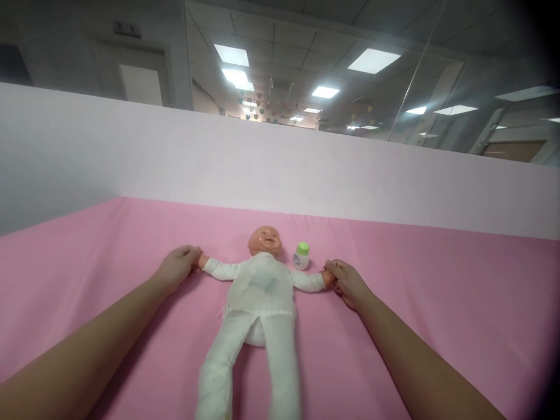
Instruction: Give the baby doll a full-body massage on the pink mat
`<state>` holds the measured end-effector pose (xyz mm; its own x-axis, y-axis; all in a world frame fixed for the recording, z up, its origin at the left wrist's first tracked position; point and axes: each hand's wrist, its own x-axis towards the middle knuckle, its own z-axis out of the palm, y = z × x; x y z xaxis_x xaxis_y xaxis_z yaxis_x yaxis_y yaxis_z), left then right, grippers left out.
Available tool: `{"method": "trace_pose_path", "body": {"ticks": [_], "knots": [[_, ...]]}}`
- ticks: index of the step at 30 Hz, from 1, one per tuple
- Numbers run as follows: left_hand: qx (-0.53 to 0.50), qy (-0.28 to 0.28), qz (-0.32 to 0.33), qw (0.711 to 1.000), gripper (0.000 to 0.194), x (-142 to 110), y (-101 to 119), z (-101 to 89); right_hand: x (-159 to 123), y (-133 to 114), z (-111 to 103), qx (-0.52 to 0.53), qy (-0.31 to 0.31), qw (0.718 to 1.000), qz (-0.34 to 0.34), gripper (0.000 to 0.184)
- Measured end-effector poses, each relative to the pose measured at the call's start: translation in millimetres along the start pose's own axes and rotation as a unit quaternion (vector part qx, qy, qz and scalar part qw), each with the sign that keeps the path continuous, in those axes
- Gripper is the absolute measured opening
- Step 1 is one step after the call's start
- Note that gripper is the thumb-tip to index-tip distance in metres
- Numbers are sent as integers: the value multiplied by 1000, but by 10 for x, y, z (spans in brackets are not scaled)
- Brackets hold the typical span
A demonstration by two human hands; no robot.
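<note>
A baby doll (pixel 265 286) with a white cloth body lies on its back on the pink sheet (pixel 144 251), arms spread sideways and legs toward me. My left hand (pixel 178 267) is closed round the doll's hand on the left side. On the right, my right hand (pixel 347 282) grips the doll's other hand between thumb and fingers. Both doll arms are stretched out nearly straight. Just above the doll's right-side arm, near its head, stands a small white bottle (pixel 301 258) with a green cap. The doll's feet are cut off by the lower edge of the view.
A low white wall (pixel 280 166) runs behind the pink surface, with glass panels above it. Through the glass, ceiling lights (pixel 374 60) show. A door frame (pixel 142 81) stands at the far left.
</note>
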<state>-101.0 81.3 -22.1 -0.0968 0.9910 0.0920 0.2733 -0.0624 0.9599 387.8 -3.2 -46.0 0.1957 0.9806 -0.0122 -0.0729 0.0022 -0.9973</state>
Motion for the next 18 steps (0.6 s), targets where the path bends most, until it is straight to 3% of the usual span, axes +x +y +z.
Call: {"method": "trace_pose_path", "body": {"ticks": [4, 10, 13, 18], "knots": [[-60, -30, -13, 998, 42, 9, 20, -25, 4, -5, -56, -6, -9, 1000, 13, 38], [-105, -74, -28, 991, 63, 18, 18, -94, -51, -94, -152, 32, -78, 996, 33, 41], [-97, -90, -14, 991, 59, 23, -4, -125, -91, -132, -175, 28, -105, 994, 32, 43], [-75, -76, -6, 994, 49, 24, -13, -118, -136, -162, -88, -38, -93, 995, 23, 35]]}}
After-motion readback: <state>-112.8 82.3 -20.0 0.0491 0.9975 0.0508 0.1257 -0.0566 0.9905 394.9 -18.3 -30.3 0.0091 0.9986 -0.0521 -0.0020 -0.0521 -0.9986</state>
